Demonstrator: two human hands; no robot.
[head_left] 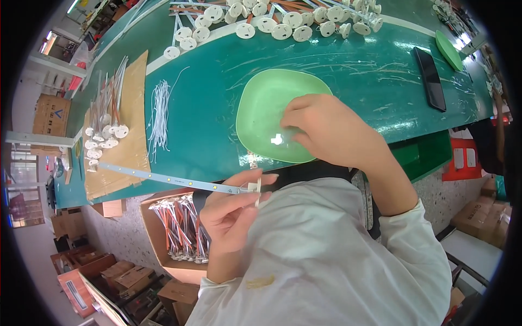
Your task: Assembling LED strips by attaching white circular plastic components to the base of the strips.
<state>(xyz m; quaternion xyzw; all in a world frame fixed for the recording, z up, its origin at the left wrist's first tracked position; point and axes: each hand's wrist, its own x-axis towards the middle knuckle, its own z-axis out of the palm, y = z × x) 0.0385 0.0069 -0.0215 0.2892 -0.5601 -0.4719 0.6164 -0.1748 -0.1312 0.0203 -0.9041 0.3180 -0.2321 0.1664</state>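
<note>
My left hand (231,209) pinches a white round end piece (258,190) at the edge of the table, in front of my body. From that piece a pale LED strip (163,179) with small yellow LEDs stretches out to the left, over the cardboard sheet. My right hand (318,127) is bent down inside a light green plastic dish (261,95), fingertips drawn together low over its bottom. Whatever those fingers hold, if anything, is hidden. A bright white patch near them looks like glare.
Strips with white round ends (283,31) lie along the far side; more rest on a cardboard sheet (138,98). Beside it is a bundle of white wires (159,117). A black phone (429,79) lies right. A cardboard box (155,231) of strips stands below the table (206,108).
</note>
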